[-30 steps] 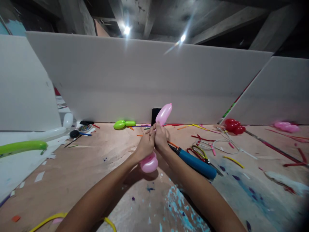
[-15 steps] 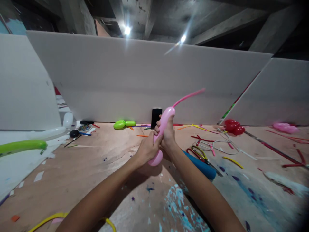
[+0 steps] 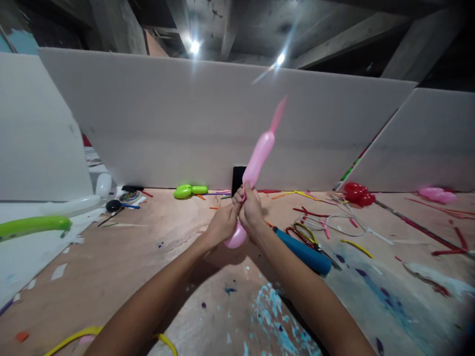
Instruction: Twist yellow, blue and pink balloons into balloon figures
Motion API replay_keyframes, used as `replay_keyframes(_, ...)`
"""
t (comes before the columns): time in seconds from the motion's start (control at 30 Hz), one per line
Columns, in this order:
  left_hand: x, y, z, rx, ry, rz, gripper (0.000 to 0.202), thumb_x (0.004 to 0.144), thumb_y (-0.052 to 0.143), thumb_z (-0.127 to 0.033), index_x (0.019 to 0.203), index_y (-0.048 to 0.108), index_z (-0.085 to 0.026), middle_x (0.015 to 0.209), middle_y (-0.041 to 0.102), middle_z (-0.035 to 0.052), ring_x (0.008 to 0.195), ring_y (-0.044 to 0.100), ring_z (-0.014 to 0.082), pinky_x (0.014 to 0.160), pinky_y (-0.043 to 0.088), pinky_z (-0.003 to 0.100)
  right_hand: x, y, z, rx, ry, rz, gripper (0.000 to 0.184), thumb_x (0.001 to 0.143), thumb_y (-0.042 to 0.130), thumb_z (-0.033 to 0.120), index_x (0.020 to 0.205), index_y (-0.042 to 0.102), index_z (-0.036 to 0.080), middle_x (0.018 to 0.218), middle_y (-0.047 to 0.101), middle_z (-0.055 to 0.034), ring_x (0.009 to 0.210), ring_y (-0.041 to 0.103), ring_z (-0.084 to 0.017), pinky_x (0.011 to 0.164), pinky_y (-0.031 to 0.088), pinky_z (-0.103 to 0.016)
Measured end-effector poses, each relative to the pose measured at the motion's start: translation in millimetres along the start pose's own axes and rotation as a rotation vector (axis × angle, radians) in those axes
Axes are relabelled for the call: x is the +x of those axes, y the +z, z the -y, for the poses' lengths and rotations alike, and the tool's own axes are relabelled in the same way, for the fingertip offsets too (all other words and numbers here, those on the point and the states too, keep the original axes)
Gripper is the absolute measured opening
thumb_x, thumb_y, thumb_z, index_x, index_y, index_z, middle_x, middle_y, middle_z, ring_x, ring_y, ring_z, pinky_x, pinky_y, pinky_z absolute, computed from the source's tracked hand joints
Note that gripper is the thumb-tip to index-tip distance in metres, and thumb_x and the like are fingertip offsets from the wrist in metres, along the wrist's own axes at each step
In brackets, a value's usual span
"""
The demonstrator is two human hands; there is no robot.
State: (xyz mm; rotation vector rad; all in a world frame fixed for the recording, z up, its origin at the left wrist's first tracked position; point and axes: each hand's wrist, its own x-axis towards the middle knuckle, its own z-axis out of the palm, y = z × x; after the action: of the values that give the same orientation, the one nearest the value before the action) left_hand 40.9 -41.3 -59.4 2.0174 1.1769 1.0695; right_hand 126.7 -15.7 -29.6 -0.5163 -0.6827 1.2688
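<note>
A long pink balloon (image 3: 260,154) is held up over the middle of the table, tilted to the upper right. Its thin, uninflated tail sticks out at the top, blurred. My left hand (image 3: 223,221) is closed around the lower part, and a rounded pink end bulges out below it. Just to the right, my right hand (image 3: 251,206) pinches the balloon where it narrows between the two inflated parts. Both hands touch there, and the fingers partly hide the pinched spot. Behind the balloon a black phone (image 3: 238,179) leans against the white board.
A blue pump (image 3: 302,251) and scissors (image 3: 309,235) lie right of my right forearm. Green balloon pieces (image 3: 190,191), red balloons (image 3: 359,194) and pink ones (image 3: 437,194) rest along the white board (image 3: 166,123). A long green balloon (image 3: 35,226) lies at left.
My right hand has moved down the balloon to beside my left hand and now pinches it. The balloon's upper part stands free, and its tail has swung more upright.
</note>
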Motion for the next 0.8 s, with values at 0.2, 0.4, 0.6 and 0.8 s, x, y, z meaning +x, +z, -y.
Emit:
replay_keyframes(0.2, 10, -34.3, 7, -0.136, 0.019, 0.182, 0.037, 0.089, 0.043, -0.044, 0.072, 0.059, -0.015, 0.074, 0.062, 0.0035, 0.066, 0.054, 0.0154, 0.061, 0.042, 0.026, 7, -5, 13, -0.054, 0.201, 0.047, 0.042, 0.075, 0.062, 0.061, 0.086, 0.055, 0.021, 0.070, 0.062, -0.0002, 0.060, 0.059, -0.015, 0.053, 0.051, -0.027)
replay_keyframes(0.4, 10, -45.9, 11, -0.099, 0.027, 0.251, 0.031, 0.087, 0.049, -0.038, 0.092, 0.068, -0.014, 0.090, 0.068, 0.0074, 0.078, 0.061, 0.0190, 0.069, 0.047, 0.029, 9, -9, 29, 0.013, 0.090, 0.048, 0.043, 0.068, 0.075, 0.050, 0.095, 0.056, 0.023, 0.074, 0.064, 0.0034, 0.062, 0.061, -0.012, 0.063, 0.054, -0.027)
replay_keyframes(0.6, 12, -46.4, 7, -0.245, 0.065, 0.276, 0.030, 0.085, 0.054, -0.034, 0.105, 0.066, -0.014, 0.107, 0.068, 0.0096, 0.096, 0.061, 0.0209, 0.085, 0.047, 0.033, 11, -8, 27, 0.081, 0.028, 0.001, 0.043, 0.068, 0.075, 0.052, 0.089, 0.051, 0.023, 0.063, 0.056, 0.0066, 0.056, 0.057, -0.010, 0.058, 0.053, -0.026)
replay_keyframes(0.8, 11, -50.4, -1, -0.288, 0.079, 0.206, 0.035, 0.087, 0.055, -0.038, 0.112, 0.062, -0.013, 0.113, 0.063, 0.0119, 0.100, 0.059, 0.0210, 0.087, 0.046, 0.034, 8, -6, 25, 0.064, -0.024, -0.006, 0.044, 0.068, 0.075, 0.053, 0.086, 0.049, 0.023, 0.062, 0.055, 0.0067, 0.054, 0.055, -0.010, 0.055, 0.051, -0.024)
